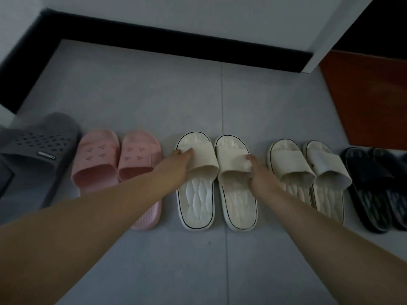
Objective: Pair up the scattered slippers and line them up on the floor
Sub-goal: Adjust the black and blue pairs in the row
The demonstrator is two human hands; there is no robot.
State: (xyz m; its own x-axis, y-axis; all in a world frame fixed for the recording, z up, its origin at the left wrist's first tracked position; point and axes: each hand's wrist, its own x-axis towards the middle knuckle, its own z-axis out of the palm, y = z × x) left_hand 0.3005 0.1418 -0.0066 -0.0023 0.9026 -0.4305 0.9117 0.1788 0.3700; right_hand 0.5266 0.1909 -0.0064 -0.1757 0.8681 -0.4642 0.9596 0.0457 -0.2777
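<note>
The white pair (199,201) lies side by side mid-row on the floor (220,102). The left hand (179,160) has its fingers on the left slipper (204,164)'s strap, and I cannot tell if it grips. The right hand (258,172) pinches the right slipper (233,164)'s strap. A pink pair (97,164) lies just left and a cream pair (288,164) just right.

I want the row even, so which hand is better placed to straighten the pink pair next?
Left. The left hand holds the cream slipper next to the pink pair; the right hand holds the other cream slipper, farther off, and would cross over.
</note>
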